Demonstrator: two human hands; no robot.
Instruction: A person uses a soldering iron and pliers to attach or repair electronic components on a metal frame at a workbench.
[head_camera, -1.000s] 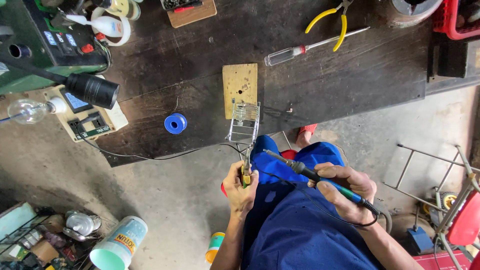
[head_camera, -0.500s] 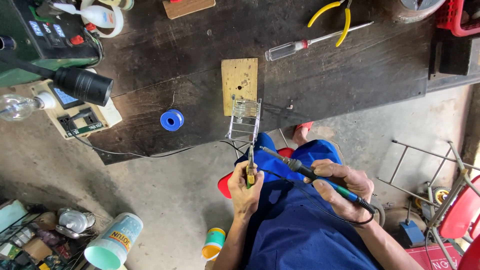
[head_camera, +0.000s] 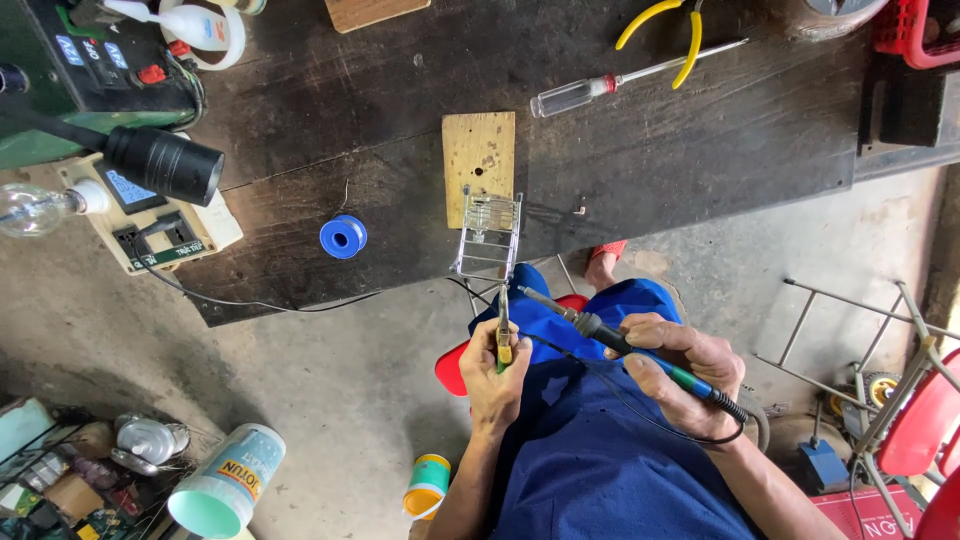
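The soldering iron (head_camera: 640, 355) lies across the person's lap, gripped in the right hand (head_camera: 685, 375) with the fingers wrapped fully around its blue-green handle and the dark tip pointing up-left toward the left hand (head_camera: 497, 385). That hand is closed in a pinch around a slim yellow-green tool (head_camera: 503, 335) — tweezers or a small probe, too thin to tell — held upright, its point reaching toward the lower edge of a small wire-frame holder (head_camera: 488, 235) that stands at the near edge of the dark wooden bench (head_camera: 650, 160). Whether the point touches the frame cannot be made out. The iron's tip is near the left hand's fingers and just above the blue trousers (head_camera: 600, 470), so a slip of the wrist could burn skin or cloth; its black cord (head_camera: 600, 385) loops over the lap and could snag and tug the tip off line. The holder sits right at the bench edge, where a nudge might tip it off. Behind it lies a pale wooden block (head_camera: 478, 150), with a blue solder spool (head_camera: 343, 237) to the left, a clear-handled screwdriver (head_camera: 620, 82) and yellow-handled pliers (head_camera: 665, 25) farther back, and a black lamp head (head_camera: 165, 165) at the left.
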